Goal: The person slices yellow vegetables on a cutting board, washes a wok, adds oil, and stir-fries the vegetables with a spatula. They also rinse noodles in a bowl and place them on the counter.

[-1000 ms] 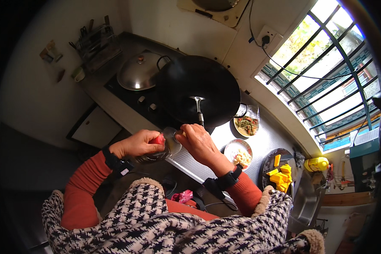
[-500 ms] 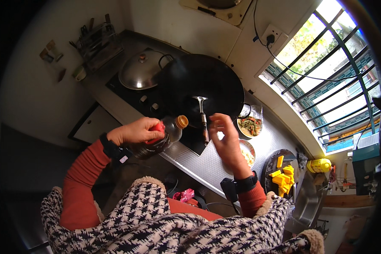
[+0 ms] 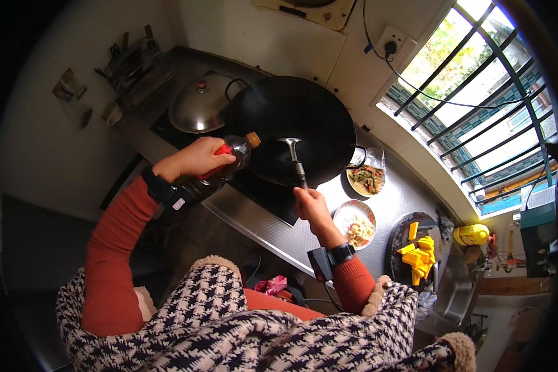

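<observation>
My left hand (image 3: 195, 158) is closed round the red handle of a big clear plastic bottle (image 3: 237, 150). The bottle is tilted, its orange-brown neck pointing up and right beside the rim of a large black wok (image 3: 304, 108). Whether a cap is on it I cannot tell, and no stream of liquid shows. My right hand (image 3: 312, 208) grips the end of the handle of a metal wok spatula (image 3: 297, 162), whose head rests inside the wok. The wok sits on the stove, dark inside.
A domed steel lid (image 3: 198, 108) lies left of the wok. To the right are a plate of chopped greens and red bits (image 3: 367, 178), a bowl of pale pieces (image 3: 358, 230) and cut orange-yellow chunks (image 3: 420, 257) on a round board. Beyond stand a yellow bottle (image 3: 471, 235) and the sink (image 3: 456, 288).
My right hand, loose above the counter before, has closed on the spatula's handle. My left hand has carried the bottle up and slightly left, nearer the wok's rim.
</observation>
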{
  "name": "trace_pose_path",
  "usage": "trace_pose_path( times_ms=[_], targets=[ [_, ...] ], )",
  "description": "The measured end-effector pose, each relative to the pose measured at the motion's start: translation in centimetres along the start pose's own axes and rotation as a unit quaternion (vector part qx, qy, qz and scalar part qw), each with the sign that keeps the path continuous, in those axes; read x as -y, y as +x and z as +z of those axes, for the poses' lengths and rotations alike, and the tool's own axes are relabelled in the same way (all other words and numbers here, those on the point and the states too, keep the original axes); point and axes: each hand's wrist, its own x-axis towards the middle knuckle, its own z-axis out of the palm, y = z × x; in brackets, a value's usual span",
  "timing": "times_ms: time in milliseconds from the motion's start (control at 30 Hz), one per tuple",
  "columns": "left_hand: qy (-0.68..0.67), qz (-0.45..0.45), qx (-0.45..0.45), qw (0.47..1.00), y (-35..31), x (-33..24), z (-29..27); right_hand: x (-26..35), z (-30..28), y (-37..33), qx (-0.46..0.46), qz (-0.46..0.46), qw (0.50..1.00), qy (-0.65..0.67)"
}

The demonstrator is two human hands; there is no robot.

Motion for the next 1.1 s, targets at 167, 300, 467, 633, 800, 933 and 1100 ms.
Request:
trace_pose_path(
  times_ms=[167, 300, 467, 633, 800, 933, 1100],
  targets=[
    [0.001, -0.027, 0.023, 0.999, 1.0, -0.3, -0.2, 0.5, -2.3, -3.1, -0.018, -0.074, 0.995, 0.066],
    [0.021, -0.042, 0.05, 0.998, 2.1, -1.3, -0.5, 0.8, -3.6, -5.1, -0.049, -0.126, 0.988, 0.073],
    [0.024, -0.056, 0.081, 0.995, 3.1, -2.6, -0.5, 0.2, -4.5, -6.1, -0.086, -0.139, 0.984, 0.076],
    [0.002, -0.089, 0.112, 0.99, 2.9, -3.4, 0.4, -1.2, -5.5, -6.8, -0.087, -0.142, 0.983, 0.079],
    [-0.016, -0.113, 0.109, 0.988, 3.1, -4.0, 0.5, -2.1, -6.0, -6.9, -0.08, -0.147, 0.983, 0.077],
    [-0.021, -0.137, 0.11, 0.984, 3.4, -4.1, 0.9, -2.5, -6.0, -6.9, -0.082, -0.141, 0.984, 0.073],
    [-0.005, -0.124, 0.12, 0.985, 3.9, -4.3, 1.3, -2.7, -6.1, -7.0, -0.083, -0.12, 0.986, 0.076]
  ],
)
